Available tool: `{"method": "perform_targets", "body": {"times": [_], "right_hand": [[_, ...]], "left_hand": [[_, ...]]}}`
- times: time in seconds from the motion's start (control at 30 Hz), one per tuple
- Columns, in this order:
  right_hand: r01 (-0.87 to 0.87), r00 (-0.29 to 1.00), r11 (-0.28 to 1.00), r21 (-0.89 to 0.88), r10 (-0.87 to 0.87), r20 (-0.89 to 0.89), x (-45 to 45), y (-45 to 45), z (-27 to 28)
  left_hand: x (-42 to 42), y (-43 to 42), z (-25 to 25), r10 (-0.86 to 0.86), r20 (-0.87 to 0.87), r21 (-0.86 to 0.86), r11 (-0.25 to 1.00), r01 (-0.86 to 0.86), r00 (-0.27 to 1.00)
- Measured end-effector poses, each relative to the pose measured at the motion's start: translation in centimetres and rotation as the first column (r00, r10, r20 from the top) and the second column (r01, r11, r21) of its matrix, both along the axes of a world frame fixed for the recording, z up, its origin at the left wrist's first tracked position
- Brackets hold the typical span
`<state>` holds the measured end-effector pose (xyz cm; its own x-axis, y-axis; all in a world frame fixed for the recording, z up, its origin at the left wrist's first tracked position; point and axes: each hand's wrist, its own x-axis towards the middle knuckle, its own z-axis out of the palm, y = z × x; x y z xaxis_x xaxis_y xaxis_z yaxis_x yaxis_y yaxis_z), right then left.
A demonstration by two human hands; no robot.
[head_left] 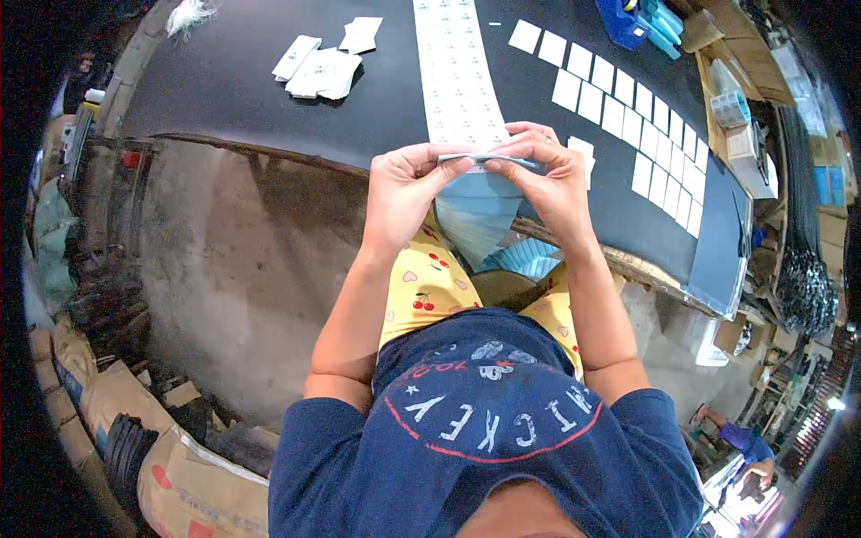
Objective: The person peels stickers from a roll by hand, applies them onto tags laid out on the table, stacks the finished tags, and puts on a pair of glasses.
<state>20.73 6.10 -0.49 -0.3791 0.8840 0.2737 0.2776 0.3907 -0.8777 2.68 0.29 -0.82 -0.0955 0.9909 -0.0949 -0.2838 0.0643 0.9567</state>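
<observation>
Both hands are at the near edge of the black table, close together. Left hand: thumb and fingers pinching the near part of a long white printed strip. Right hand: same pinch, just beside it, thumbs nearly meeting. Strip runs from between the hands straight up the table and out of view at the top.

Pale blue pleated sheet hangs just below the hands, over the lap (can't tell if it's one piece with the strip).

Left of strip: loose pile of white packets, some overlapping. Right of strip: white cards laid in slanting rows, plus a single card partly behind the right hand. Blue bin sits at the far right of the table. Another person shows at lower right, well apart.
</observation>
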Motion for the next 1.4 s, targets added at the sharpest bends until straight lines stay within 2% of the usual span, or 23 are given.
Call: {"method": "perform_targets", "body": {"times": [0.2,0.33,0.4,0.53,0.73,0.8,1.0,1.1,1.2,1.4], "right_hand": [[-0.022,0.992,0.983,-0.181,-0.001,-0.125,-0.5,0.3,0.4],[-0.012,0.996,0.993,-0.121,0.001,-0.085,-0.2,0.6,0.1],[-0.018,0.999,0.999,-0.033,0.017,-0.034,-0.1,0.7,0.3],[0.013,0.999,0.998,0.059,-0.01,-0.045,-0.1,0.7,0.1],[-0.005,0.999,1.0,0.019,0.006,-0.041,0.0,0.6,0.3],[-0.026,0.996,0.996,-0.084,0.019,-0.086,0.0,0.6,0.2],[0.004,0.986,0.997,-0.073,-0.016,-0.166,-0.2,0.6,-0.3],[-0.026,0.983,0.994,-0.104,0.006,-0.185,0.0,0.6,0.2],[-0.036,0.986,0.994,-0.1,0.019,-0.168,0.1,0.6,0.0],[-0.034,0.989,0.994,-0.099,0.019,-0.147,-0.3,0.5,0.0]], "left_hand": [[0.4,0.3,0.2,0.021,0.013,0.008,1.0,-0.021,1.0],[0.7,0.3,0.3,0.042,-0.012,-0.007,0.999,-0.042,0.999],[0.8,0.3,0.4,0.056,-0.02,-0.004,0.998,-0.056,0.998],[0.8,0.3,1.1,0.051,-0.006,0.001,0.999,-0.051,0.999],[0.9,0.4,1.3,0.026,-0.033,-0.035,0.999,-0.027,0.999],[0.8,0.5,1.1,0.021,-0.048,-0.04,0.999,-0.023,0.999],[0.8,0.6,1.6,0.017,-0.054,-0.014,1.0,-0.018,0.998],[0.2,0.6,1.8,-0.036,-0.06,-0.057,0.998,0.032,0.998],[0.2,0.7,1.5,-0.05,-0.043,0.002,0.999,0.05,0.998],[0.7,0.4,1.8,0.019,-0.138,0.018,1.0,-0.016,0.99]]}}
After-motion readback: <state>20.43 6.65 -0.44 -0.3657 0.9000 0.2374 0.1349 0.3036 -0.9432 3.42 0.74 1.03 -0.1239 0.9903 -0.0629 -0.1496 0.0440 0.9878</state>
